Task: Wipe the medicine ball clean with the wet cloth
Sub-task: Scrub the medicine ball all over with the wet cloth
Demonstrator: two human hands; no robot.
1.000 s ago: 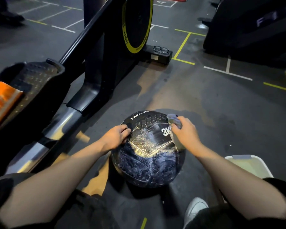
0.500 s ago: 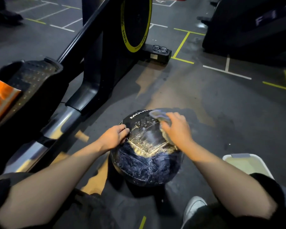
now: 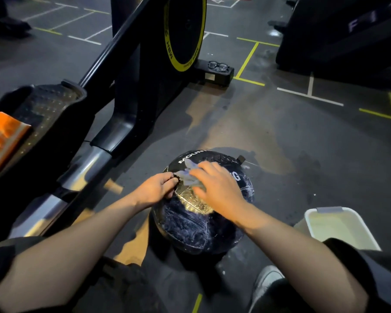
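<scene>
A dark blue medicine ball (image 3: 196, 227) with white lettering sits on the gym floor between my knees, its top wet and shiny. My right hand (image 3: 219, 188) presses a pale grey wet cloth (image 3: 189, 175) onto the ball's upper left part; only the cloth's far edge shows past my fingers. My left hand (image 3: 155, 189) grips the ball's left side near the top, its fingertips almost touching the cloth.
A white plastic bucket (image 3: 339, 227) stands on the floor at my right. A black exercise machine (image 3: 127, 91) with a yellow-rimmed wheel (image 3: 183, 32) fills the left. Glasses (image 3: 218, 66) lie on its base. An orange packet (image 3: 0, 141) rests at far left. My white shoe (image 3: 265, 283) is below the ball.
My right hand has swept the cloth from the ball's right side, across the top, to its upper left next to my left hand. My left hand has stayed on the ball.
</scene>
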